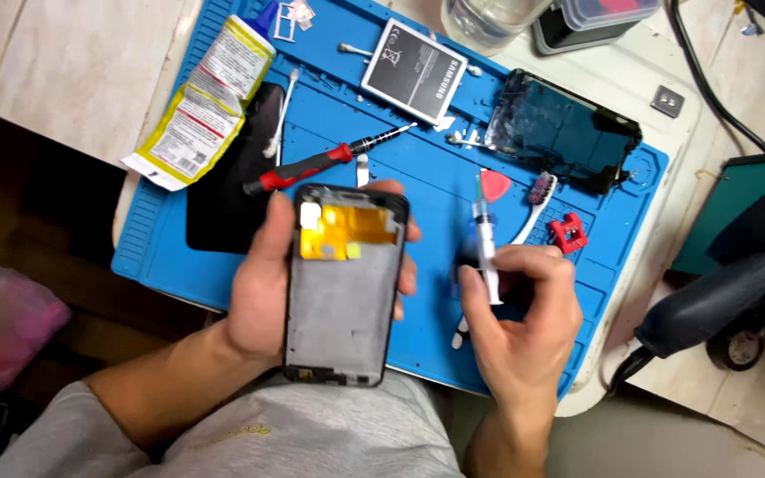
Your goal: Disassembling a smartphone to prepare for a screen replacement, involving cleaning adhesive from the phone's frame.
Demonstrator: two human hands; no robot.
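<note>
Left hand (263,283) wrapped around a stripped phone frame (343,288), thumb along the near-left edge, fingertips curling round the far-right edge, holding it face-up above the blue work mat (179,257). Right hand (524,323) closed on a small syringe (486,248), pinched between thumb and forefinger, barrel upright with the tip pointing away toward the far side of the mat. Frame's long axis running near-to-far, almost straight up the view, with the yellow flex patch (343,232) at the far end and bare grey metal filling the rest. Syringe just to the right of the frame, near but not touching, its barrel roughly parallel to the frame's long side; tip level with the yellow patch, so closest to the frame's upper right edge. Right hand the nearer one to any spot along that right edge; left hand only supporting. Behind the frame, a red-handled screwdriver (312,164) lying slantwise, a battery (413,71) farther back, a second opened phone body (564,133) to the far right, a toothbrush (537,199) and a red triangular pick (495,184) between that and the syringe. Yellow-and-white glue packet (205,102) at the far left corner of the mat. Small red clamp-like piece (568,233) just beyond the right hand's knuckles.
</note>
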